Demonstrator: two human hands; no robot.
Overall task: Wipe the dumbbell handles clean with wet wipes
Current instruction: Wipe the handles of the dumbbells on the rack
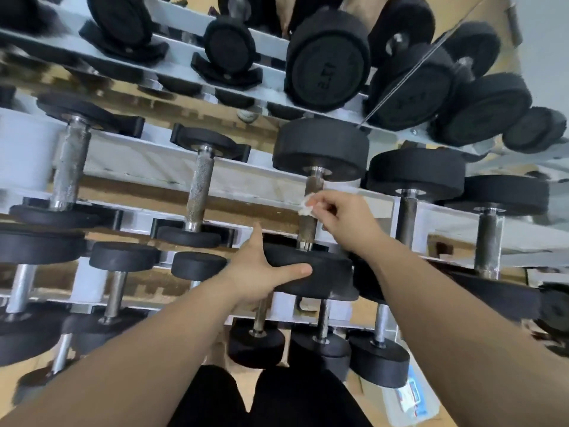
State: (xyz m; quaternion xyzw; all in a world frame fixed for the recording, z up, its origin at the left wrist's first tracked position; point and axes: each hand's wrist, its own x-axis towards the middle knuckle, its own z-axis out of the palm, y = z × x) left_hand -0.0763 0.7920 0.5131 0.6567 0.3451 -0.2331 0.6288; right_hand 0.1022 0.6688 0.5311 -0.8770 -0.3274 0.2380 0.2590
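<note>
Dumbbells with round black heads fill the white rack [154, 167] on three tiers, as I watch through the head camera. The dumbbell [326, 272] under the hands lies on the middle tier. Its handle [308, 229], dull and rust-brown, runs away from the person. The left hand [255, 272] braces the near head. Its thumb lies straight along the rim and its forefinger points straight up the head's left side, so the hand is spread wide and curled round nothing. The right hand [341, 217] comes in from the right and pinches a small crumpled wet wipe [307, 206] between thumb and fingertips. It presses the wipe against the upper part of the handle, just below the far head. Other dumbbells sit just beside this one on both sides. Low on the right, a clear packet [409, 399] with a blue and red label lies on the floor near the lowest tier. Black-clad legs [277, 396] show at the bottom edge.
</note>
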